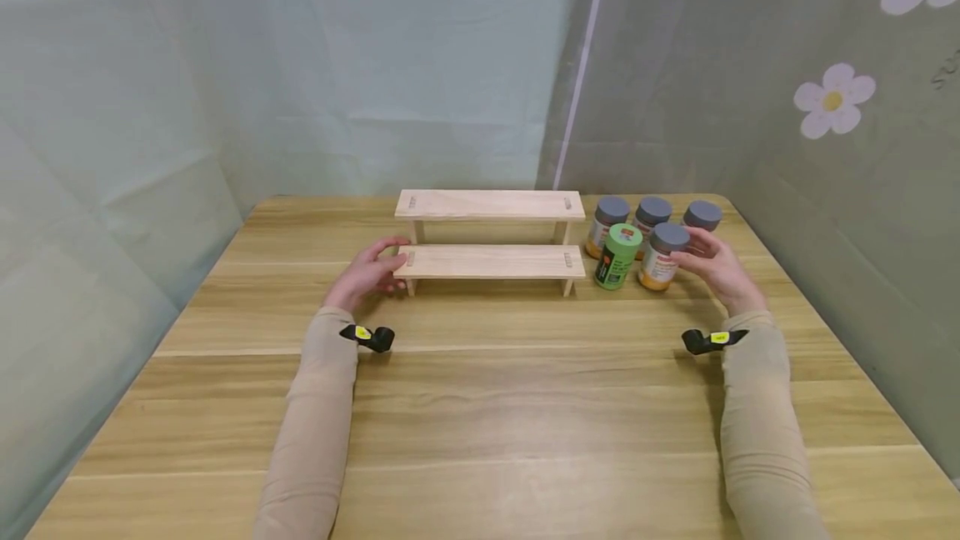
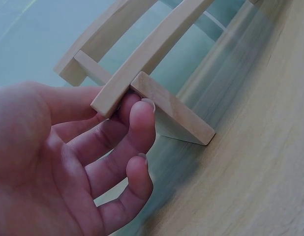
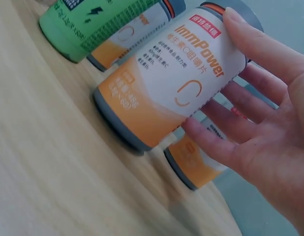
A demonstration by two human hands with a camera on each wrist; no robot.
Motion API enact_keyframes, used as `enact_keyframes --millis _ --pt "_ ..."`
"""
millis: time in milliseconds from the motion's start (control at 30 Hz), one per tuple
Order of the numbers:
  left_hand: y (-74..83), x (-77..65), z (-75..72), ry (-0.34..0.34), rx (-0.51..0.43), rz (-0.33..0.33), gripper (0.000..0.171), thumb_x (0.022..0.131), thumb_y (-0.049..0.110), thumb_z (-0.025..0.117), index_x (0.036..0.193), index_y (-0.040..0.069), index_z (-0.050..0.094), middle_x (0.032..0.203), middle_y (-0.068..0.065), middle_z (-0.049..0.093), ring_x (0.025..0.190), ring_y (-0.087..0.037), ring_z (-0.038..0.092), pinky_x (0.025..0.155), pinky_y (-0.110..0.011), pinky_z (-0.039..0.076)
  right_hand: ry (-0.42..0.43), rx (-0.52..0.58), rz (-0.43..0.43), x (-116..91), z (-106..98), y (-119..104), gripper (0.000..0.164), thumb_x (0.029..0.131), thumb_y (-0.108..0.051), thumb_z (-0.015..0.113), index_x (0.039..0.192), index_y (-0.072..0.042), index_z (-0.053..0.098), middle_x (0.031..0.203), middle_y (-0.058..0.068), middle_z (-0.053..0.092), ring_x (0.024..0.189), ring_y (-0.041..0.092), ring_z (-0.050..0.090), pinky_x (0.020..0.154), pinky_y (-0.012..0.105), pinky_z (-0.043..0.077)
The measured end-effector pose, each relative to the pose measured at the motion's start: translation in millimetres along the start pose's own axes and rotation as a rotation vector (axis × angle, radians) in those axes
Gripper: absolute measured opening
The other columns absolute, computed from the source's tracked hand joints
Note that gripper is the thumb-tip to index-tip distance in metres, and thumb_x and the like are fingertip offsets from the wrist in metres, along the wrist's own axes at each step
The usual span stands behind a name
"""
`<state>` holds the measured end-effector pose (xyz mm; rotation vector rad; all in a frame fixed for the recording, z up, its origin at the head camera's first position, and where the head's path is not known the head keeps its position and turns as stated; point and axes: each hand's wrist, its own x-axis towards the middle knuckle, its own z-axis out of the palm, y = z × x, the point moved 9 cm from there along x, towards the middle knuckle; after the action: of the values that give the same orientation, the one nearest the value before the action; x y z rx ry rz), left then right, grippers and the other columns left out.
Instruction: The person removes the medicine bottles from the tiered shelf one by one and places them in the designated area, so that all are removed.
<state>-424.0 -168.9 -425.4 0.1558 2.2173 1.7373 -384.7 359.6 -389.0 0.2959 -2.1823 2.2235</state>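
At the left end of a two-step wooden shelf [image 1: 491,262], my left hand [image 1: 367,273] pinches the lower board, thumb on top. In the left wrist view its fingers [image 2: 139,120] curl under the board end, beside the slanted leg [image 2: 174,108]. My right hand [image 1: 723,273] holds a supplement bottle [image 1: 660,261] with a grey lid and a white and orange label. In the right wrist view the thumb lies near the lid [image 3: 248,14] and the fingers are behind the bottle, which stands tilted in that view, its base close over the table.
A green bottle [image 1: 619,257] stands between the held bottle and the shelf. Behind are three more grey-lidded bottles, at left [image 1: 609,219], middle [image 1: 652,211] and right [image 1: 702,215]. The wooden table [image 1: 525,407] ends at a curtain [image 1: 420,65] behind.
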Motion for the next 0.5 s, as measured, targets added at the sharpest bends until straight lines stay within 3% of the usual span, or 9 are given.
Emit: enact_keyframes --millis 267,500 --pt "3.1 0.8 -1.5 -0.004 -0.005 -0.007 0.052 0.101 0.024 0.051 0.149 0.013 0.034 0.086 0.007 0.063 0.066 -0.008 0.064 0.063 -0.024 0.05 0.013 0.026 -0.009 -1.6 -4.3 2.0 0.043 0.093 0.007 0.056 0.116 -0.029 0.059 0.108 -0.02 0.067 0.099 -0.006 0.061 0.082 0.011 0.049" --pt "-1.4 -0.2 -0.7 0.004 -0.004 -0.01 0.05 0.101 0.024 0.052 0.147 0.012 0.036 0.084 0.007 0.066 0.064 -0.007 0.064 0.062 -0.022 0.05 -0.029 0.037 0.002 -4.9 -4.2 6.9 0.043 0.095 0.003 0.055 0.12 -0.031 0.056 0.108 -0.017 0.065 0.1 -0.005 0.06 0.084 0.011 0.049"
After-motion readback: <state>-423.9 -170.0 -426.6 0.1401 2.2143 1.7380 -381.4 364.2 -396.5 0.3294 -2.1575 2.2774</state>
